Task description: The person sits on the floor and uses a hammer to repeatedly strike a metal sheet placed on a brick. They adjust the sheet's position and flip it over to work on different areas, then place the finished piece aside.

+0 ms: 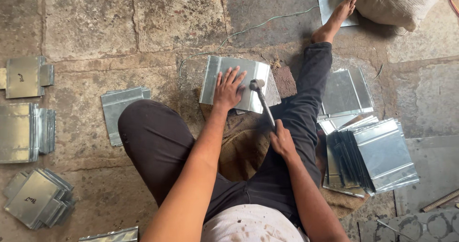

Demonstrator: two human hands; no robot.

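Galvanised metal sheet (239, 82) under left hand (228, 90); right hand (282, 140) grips hammer (262, 101).

A sheet-metal workshop on a rough stone floor (86, 17): stacks of cut, folded galvanised sheets (370, 156) lie at the right, more folded pieces (26, 132) at the left edge, a burlap sack (397, 3) top right

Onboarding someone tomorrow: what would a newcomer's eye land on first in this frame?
Dead centre: the left hand pressed flat on a folded sheet-metal piece on the stone floor, while the right hand grips a hammer whose head sits at the sheet's fold. Next, the leaning stack of shiny folded sheets at right, and smaller piles along the left edge.
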